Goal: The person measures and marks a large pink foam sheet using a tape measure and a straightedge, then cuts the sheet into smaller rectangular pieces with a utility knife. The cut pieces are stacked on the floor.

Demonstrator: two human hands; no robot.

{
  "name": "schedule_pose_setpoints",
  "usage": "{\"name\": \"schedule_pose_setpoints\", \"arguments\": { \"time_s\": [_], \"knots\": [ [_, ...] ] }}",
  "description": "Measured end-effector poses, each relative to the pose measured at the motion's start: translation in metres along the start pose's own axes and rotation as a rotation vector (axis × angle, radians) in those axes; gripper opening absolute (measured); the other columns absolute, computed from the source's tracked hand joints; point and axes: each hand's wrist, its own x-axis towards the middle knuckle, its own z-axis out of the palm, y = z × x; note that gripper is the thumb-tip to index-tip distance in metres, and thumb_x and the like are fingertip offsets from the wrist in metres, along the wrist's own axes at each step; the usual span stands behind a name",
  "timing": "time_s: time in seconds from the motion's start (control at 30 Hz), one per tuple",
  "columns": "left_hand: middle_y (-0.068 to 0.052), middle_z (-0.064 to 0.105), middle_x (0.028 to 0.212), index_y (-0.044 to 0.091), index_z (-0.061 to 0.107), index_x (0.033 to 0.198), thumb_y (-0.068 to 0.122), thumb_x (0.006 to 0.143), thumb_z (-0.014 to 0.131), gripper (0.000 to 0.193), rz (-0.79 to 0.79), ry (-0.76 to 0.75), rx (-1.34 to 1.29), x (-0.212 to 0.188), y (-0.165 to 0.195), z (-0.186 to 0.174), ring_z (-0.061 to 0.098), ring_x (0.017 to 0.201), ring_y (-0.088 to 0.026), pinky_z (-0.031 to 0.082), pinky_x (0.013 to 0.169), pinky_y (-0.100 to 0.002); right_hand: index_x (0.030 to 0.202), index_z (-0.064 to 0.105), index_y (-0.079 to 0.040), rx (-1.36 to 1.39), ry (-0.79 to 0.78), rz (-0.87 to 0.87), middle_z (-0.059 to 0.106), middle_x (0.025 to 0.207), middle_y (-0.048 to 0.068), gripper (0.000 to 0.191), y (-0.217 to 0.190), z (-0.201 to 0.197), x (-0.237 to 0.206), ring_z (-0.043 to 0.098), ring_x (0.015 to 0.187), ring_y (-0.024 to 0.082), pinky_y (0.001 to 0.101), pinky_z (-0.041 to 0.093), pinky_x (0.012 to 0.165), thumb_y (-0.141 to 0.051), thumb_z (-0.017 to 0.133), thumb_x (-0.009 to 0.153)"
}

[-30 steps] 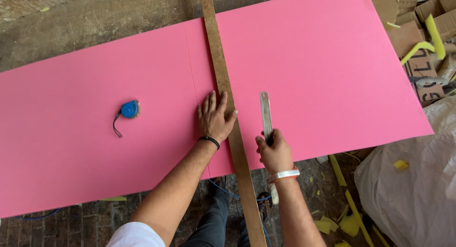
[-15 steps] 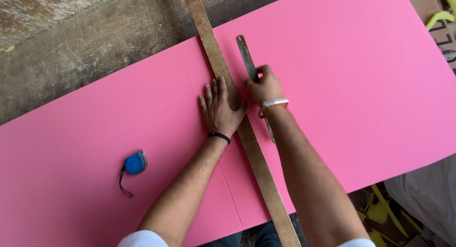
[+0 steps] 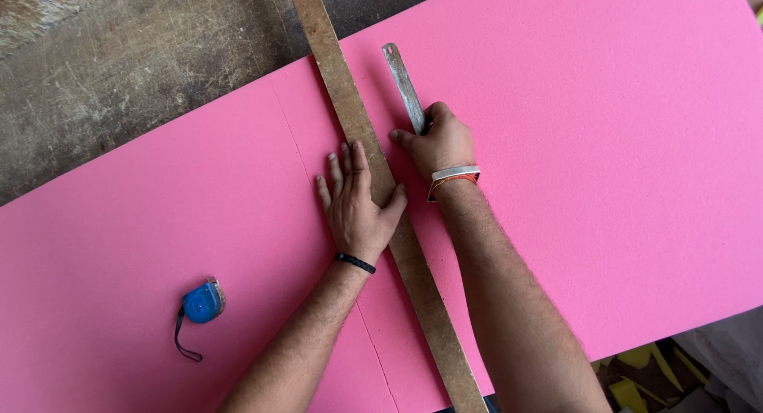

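A large pink foam sheet (image 3: 596, 182) covers most of the view, lying on a scuffed grey-brown worktop (image 3: 119, 87) that shows at 10 and 11 o'clock. A long, worn wooden straightedge (image 3: 350, 119) runs across the sheet from 12 o'clock down to about 6 o'clock, tilted slightly so its lower end sits further right.

The person's left hand (image 3: 358, 206) lies flat near the centre, palm down with fingers spread. The fingers rest on the pink foam sheet just left of the wooden straightedge, and the thumb reaches over the wood, pressing it down. A dark band circles that wrist. This grip is open, holding nothing, only bearing on the board.

The right hand (image 3: 437, 147) sits just to the right of the straightedge, at about 1 o'clock from the left hand. Its grip is closed around the lower end of a long, narrow metal blade (image 3: 404, 83), which points up and slightly left toward 12 o'clock, lying close beside the wood without clearly touching it. A pale bracelet with an orange edge sits on that wrist.

A faint straight line marks the foam left of the straightedge, running roughly parallel to it.

At 8 o'clock, well apart from both hands, a blue tape measure (image 3: 203, 303) with a dark wrist loop rests on the foam.
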Motion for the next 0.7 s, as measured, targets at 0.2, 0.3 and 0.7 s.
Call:
{"name": "schedule_pose_setpoints", "arguments": {
  "time_s": [0.2,0.3,0.7],
  "knots": [
    [-0.023,0.037,0.163,0.006,0.025,0.161,0.050,0.087,0.074,0.099,0.008,0.004,-0.008,-0.0003,-0.0028,0.0045,0.027,0.155,-0.042,0.009,0.124,-0.065,0.102,0.066,-0.007,-0.021,0.024,-0.021,0.074,0.086,0.011,0.055,0.0046,0.0024,0.0027,0.074,0.081,0.025,0.0401,0.059,0.073,-0.046,0.092,0.071],
    [-0.024,0.037,0.163,0.006,0.026,0.161,0.051,0.086,0.074,0.099,0.004,0.009,-0.007,-0.0001,-0.0037,0.0065,0.027,0.154,-0.041,0.009,0.124,-0.064,0.102,0.067,-0.007,-0.020,0.030,-0.029,0.074,0.086,0.011,0.056,0.0052,0.0028,0.0029,0.074,0.081,0.026,0.0409,0.059,0.073,-0.046,0.092,0.071],
    [-0.023,0.034,0.163,0.008,0.027,0.160,0.051,0.085,0.073,0.099,-0.013,-0.041,0.077,0.0046,0.0027,0.0020,0.028,0.153,-0.039,0.013,0.122,-0.064,0.101,0.067,-0.006,-0.035,0.022,-0.020,0.074,0.086,0.012,0.055,0.0063,0.0029,0.0036,0.074,0.081,0.027,0.0411,0.058,0.073,-0.047,0.091,0.072]
  ]
}}
